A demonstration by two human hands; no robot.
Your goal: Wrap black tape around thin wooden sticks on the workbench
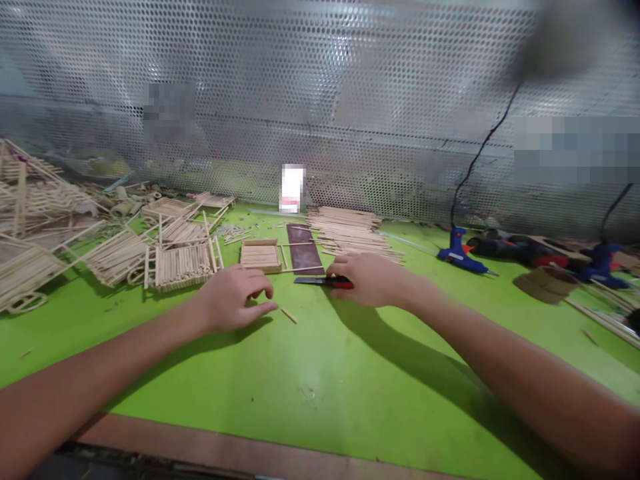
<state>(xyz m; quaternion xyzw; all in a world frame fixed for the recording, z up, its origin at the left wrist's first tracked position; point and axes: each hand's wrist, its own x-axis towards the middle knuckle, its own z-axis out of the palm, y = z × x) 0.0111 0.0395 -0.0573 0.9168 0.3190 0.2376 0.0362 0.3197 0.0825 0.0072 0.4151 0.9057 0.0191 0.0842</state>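
My left hand (237, 298) hovers low over the green tabletop, thumb and curled fingers apart, with nothing between them. Just right of its thumb lies a short cut piece of wooden stick (289, 315). Under my right hand (367, 277) is a utility knife (323, 281) with a black and red handle, its blade end pointing left; the fingers close around the handle, partly hiding it. Beyond the hands sits a small tray-like frame of sticks (260, 256), two longer sticks reaching from it across a dark brown board (305, 250). A pile of thin wooden sticks (350, 230) lies behind my right hand.
Several stick-built cart-like models (183, 263) crowd the left side. On the right are a blue glue gun (463, 253) with a black cord, a second blue glue gun (604, 267) and a brown tape roll (545, 285). A perforated metal screen (310, 100) rises behind the table.
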